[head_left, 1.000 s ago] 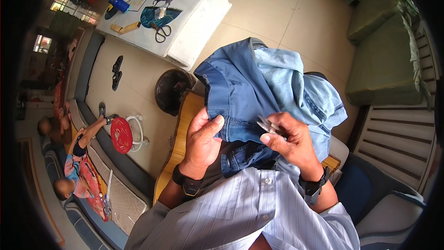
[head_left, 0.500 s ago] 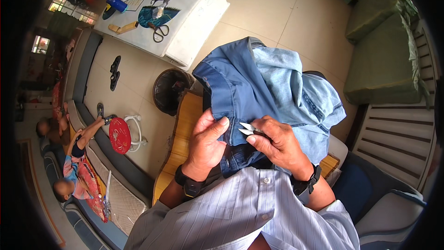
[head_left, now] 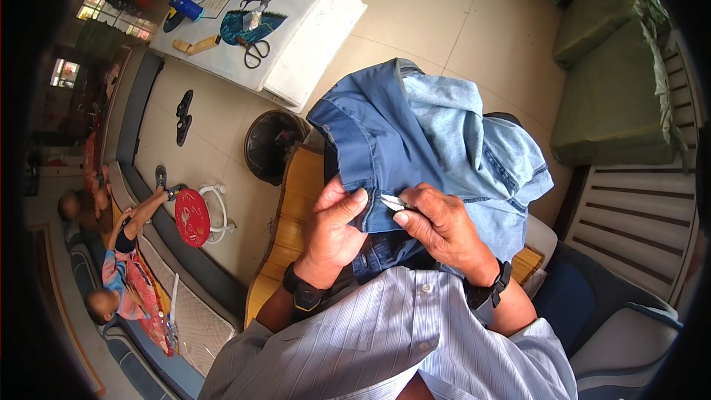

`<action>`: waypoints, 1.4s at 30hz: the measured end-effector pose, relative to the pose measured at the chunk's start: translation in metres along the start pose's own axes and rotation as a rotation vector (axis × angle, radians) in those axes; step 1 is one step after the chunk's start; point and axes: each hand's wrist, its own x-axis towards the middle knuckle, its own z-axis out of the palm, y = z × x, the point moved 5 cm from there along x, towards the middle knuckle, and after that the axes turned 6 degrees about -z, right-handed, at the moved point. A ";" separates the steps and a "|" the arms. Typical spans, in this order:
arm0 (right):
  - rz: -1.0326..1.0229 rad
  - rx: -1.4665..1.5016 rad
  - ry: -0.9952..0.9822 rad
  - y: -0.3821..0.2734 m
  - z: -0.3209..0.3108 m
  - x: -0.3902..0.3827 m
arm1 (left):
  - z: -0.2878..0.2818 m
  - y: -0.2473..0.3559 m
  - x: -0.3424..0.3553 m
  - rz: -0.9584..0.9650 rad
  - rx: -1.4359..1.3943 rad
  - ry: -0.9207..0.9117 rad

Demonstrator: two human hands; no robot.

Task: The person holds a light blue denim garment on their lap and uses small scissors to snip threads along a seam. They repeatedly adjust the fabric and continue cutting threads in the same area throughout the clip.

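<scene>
A blue denim garment (head_left: 415, 148), dark on one face and pale on the other, lies bunched across my lap. My left hand (head_left: 332, 226) pinches its edge between thumb and fingers, at a stitched band. Closed around a small pair of thread snips (head_left: 392, 203), my right hand (head_left: 448, 230) holds their pointed silver blades against the cloth beside my left thumb. The blades are nearly together. Most of the snips' handle is hidden in my right palm.
A white table (head_left: 311, 44) ahead carries scissors (head_left: 256, 53) and a blue bottle (head_left: 187, 7). A lined waste bin (head_left: 274, 147) stands before the wooden seat (head_left: 274, 252). Left are a red-topped stool (head_left: 192, 218) and a person (head_left: 122, 289) on a sofa. Green-covered cushions (head_left: 615, 96) lie right.
The snips' blades have come together from a wider gap. Both hands stay at nearly the same place on the garment.
</scene>
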 end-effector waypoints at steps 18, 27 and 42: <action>0.445 0.558 0.264 0.031 -0.005 -0.023 | 0.003 0.002 0.000 0.002 0.029 0.019; 0.235 0.308 0.095 0.009 -0.007 -0.016 | 0.010 0.011 -0.006 0.038 0.051 -0.052; -0.013 0.081 -0.048 -0.021 -0.002 -0.007 | 0.019 0.012 -0.008 0.019 0.051 -0.070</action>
